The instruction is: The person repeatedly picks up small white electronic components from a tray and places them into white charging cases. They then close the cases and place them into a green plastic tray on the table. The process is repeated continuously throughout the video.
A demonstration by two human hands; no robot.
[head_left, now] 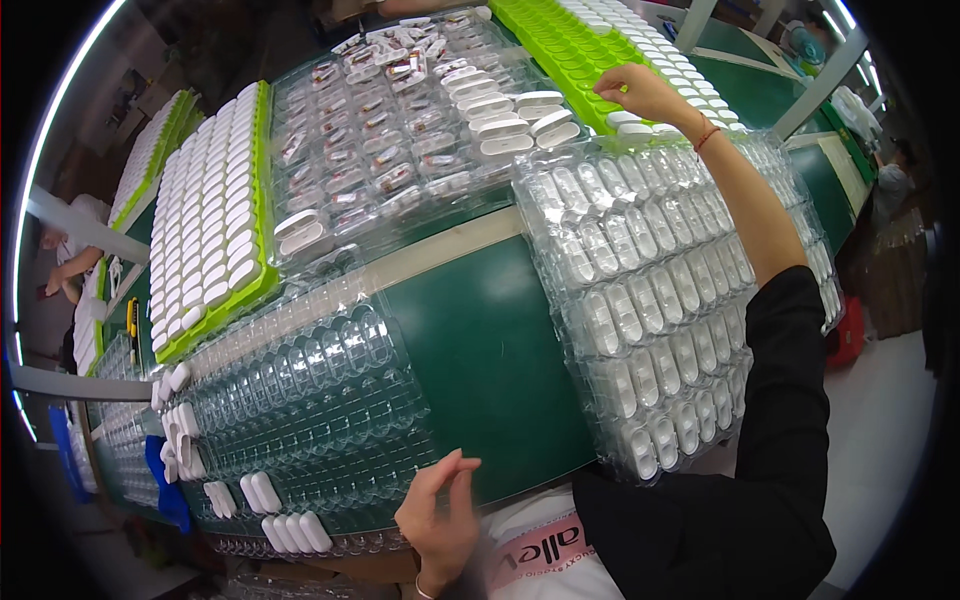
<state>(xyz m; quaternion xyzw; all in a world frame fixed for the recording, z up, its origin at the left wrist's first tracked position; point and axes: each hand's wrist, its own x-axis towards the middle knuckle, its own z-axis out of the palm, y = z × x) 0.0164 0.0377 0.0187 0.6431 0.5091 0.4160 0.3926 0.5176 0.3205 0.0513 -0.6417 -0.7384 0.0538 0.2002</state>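
My left hand (440, 515) hovers at the table's front edge, loosely bent. Its thumb and forefinger are apart, with nothing visible between them. My right hand (645, 95) reaches far over the bright green tray (570, 60), fingers curled together; whatever they hold, if anything, is hidden. That tray has bare slots on its left and rows of white oval pieces on its right. Under my right forearm lies a stack of clear blister trays (650, 290) filled with white oval case parts. Several open white cases (500, 120) lie just left of the right hand.
A clear tray (380, 130) of small bagged parts lies mid-back. Left stands another green tray (262, 200) of white pieces. Clear blister trays (300, 390) cover the front left, with loose white cases (297, 532) on them. A yellow cutter (132, 317) and a blue cloth (165, 480) lie left.
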